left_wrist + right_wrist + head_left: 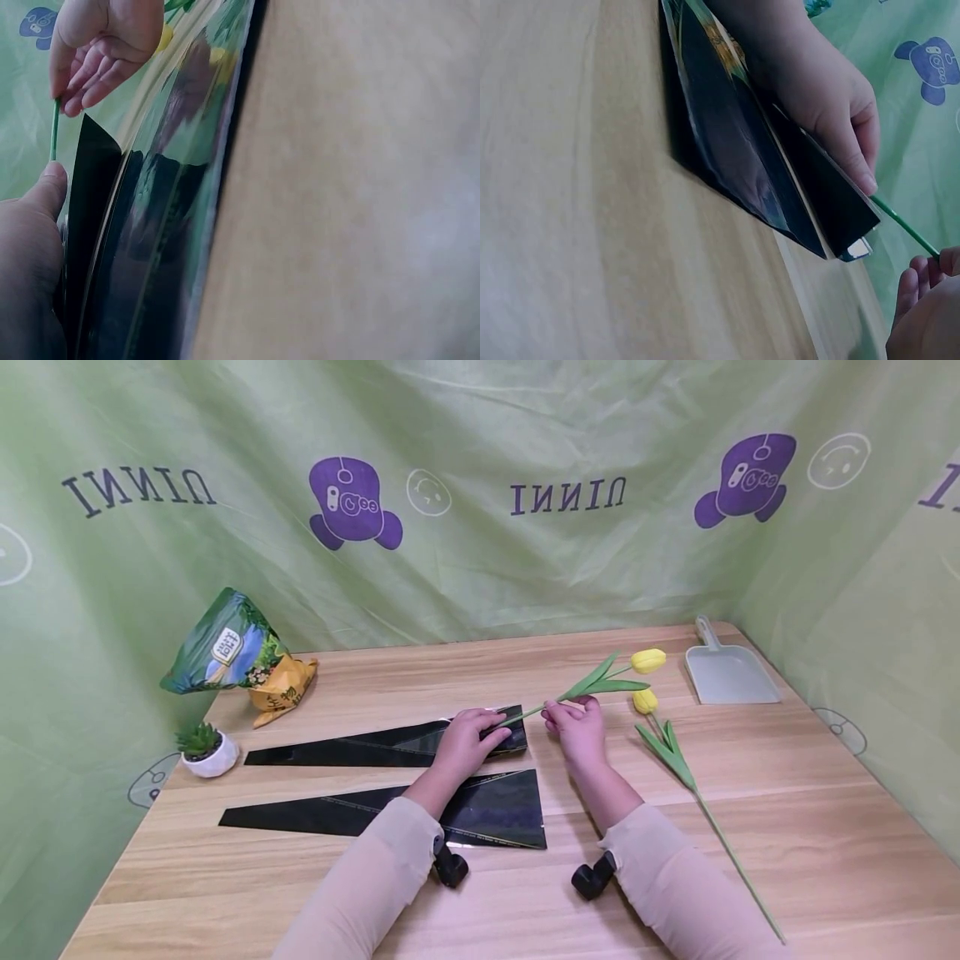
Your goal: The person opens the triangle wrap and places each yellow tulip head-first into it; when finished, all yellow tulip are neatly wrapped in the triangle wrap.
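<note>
A yellow artificial tulip (648,661) with green leaves is held slanting over the far black flower sleeve (337,750), its bloom toward the back right. My right hand (577,731) pinches the stem just below the leaves. Lower down, my left hand (468,739) pinches the same green stem (906,226) right at the wide end of that sleeve, whose flap stands raised in the right wrist view. The stem's lower end is hidden by the left hand. A second black sleeve (502,810) lies flat on the near side, under the left forearm.
Another yellow tulip (678,760) lies on the wooden table (825,843) to the right. Behind it rests a grey dustpan (731,675). At the left stand a small potted succulent (210,752) and a colourful bag (243,652). A green printed curtain (480,560) surrounds the table.
</note>
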### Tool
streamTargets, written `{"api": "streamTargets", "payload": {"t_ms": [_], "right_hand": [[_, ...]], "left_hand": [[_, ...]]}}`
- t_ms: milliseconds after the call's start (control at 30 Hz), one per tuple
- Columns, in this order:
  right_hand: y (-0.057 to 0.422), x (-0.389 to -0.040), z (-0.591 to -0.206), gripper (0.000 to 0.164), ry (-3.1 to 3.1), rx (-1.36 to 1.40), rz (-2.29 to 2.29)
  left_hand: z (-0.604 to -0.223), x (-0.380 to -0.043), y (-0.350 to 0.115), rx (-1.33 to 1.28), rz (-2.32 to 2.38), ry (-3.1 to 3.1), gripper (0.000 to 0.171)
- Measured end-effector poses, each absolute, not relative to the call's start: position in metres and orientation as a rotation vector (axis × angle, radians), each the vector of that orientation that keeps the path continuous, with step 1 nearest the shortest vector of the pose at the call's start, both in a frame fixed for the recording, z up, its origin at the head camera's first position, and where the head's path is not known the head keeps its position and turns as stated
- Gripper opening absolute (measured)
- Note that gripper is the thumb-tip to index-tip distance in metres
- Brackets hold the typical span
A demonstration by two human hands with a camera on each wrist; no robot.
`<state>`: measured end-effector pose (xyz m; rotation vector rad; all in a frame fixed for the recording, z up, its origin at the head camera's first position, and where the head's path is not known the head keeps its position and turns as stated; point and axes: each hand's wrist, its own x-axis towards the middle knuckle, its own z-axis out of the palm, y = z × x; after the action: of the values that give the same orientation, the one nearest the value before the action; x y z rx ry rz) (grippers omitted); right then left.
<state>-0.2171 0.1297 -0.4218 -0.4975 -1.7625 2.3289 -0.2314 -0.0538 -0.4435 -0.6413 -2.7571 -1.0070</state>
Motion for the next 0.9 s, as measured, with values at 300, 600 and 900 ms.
{"api": "streamTargets", "payload": {"t_ms": [300,600,900], "right_hand": [[0.117,-0.216,-0.427,0.033,-1.775,-0.511,2.349],[0.107,-0.216,-0.430,0.032,-1.805,-0.497,2.340],[0.102,-0.215,-0.431,0.030,-1.852,-0.455,2.352]], "left_hand": [[-0.445,-0.232,-0.052,-0.632,-1.003,-2.752,0.035],[-0.443,-0.232,-0.051,-0.634,-0.990,-2.727,0.034],[-0.443,-0.232,-0.049,-0.648,-0.991,-2.701,0.033]]}}
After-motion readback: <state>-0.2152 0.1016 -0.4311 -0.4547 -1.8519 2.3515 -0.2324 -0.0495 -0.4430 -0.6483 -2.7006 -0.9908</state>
